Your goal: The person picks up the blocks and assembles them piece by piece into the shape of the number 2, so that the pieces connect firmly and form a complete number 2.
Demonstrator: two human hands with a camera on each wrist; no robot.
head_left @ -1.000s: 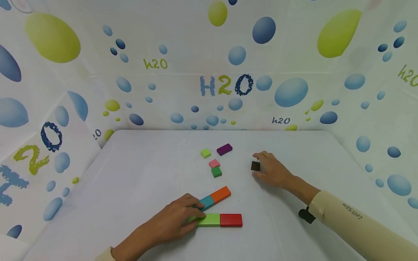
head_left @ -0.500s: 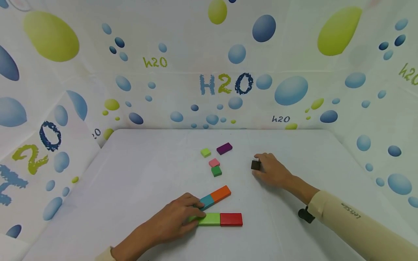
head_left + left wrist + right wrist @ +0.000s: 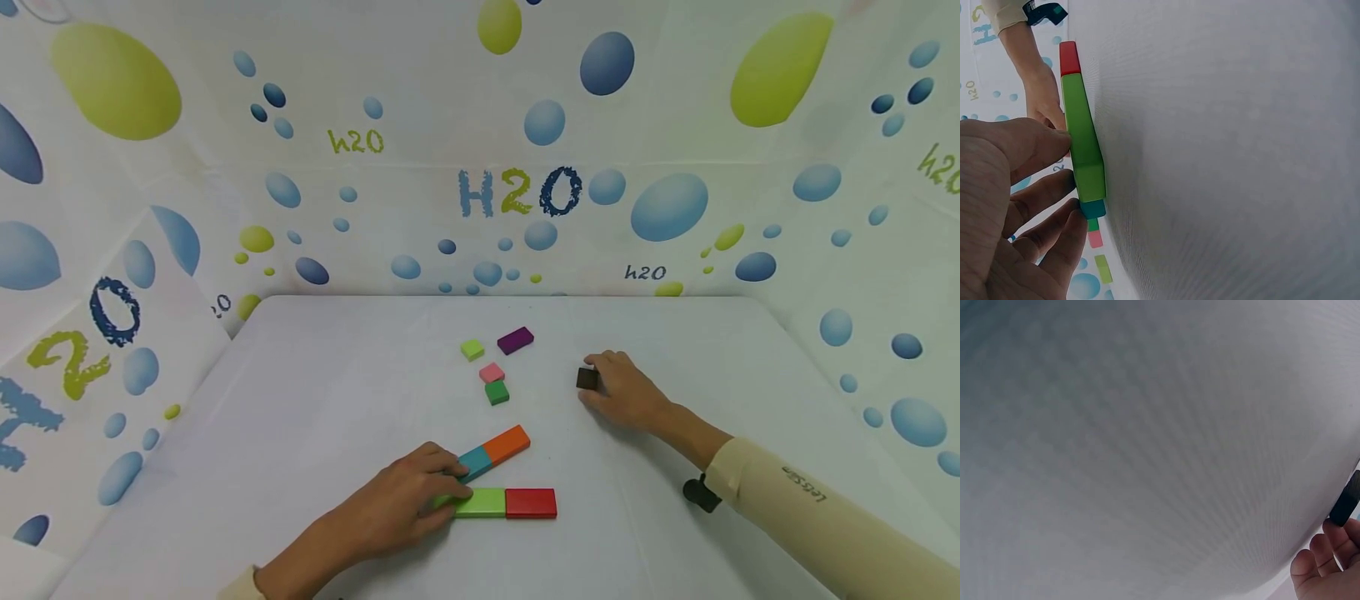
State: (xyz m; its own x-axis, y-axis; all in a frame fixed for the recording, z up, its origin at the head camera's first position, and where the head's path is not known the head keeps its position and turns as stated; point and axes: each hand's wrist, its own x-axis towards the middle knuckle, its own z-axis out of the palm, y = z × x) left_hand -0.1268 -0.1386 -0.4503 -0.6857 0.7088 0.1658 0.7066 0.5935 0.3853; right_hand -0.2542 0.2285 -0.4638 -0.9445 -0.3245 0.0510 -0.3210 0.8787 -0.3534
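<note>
My left hand (image 3: 405,500) rests its fingertips on two rows of flat blocks. The nearer row has a lime block (image 3: 480,503) and a red block (image 3: 531,503) end to end; the slanted row has a teal block (image 3: 476,463) and an orange block (image 3: 507,445). In the left wrist view, my thumb and fingers (image 3: 1047,150) lie along the edge of the lime block (image 3: 1082,125), covering part of it. Farther right, my right hand (image 3: 626,392) holds a small black block (image 3: 587,379) between thumb and index finger. The right wrist view catches this black block (image 3: 1346,501) at its edge.
Beyond the rows lie a green block (image 3: 497,392), a pink block (image 3: 492,372), a small lime block (image 3: 472,349) and a purple block (image 3: 515,340). The white table (image 3: 337,358) meets a patterned cloth backdrop (image 3: 420,225) at its far edge.
My right index finger has drawn slightly closer to the black block. The left hand and the other blocks keep their places; the head view has tilted up a little.
</note>
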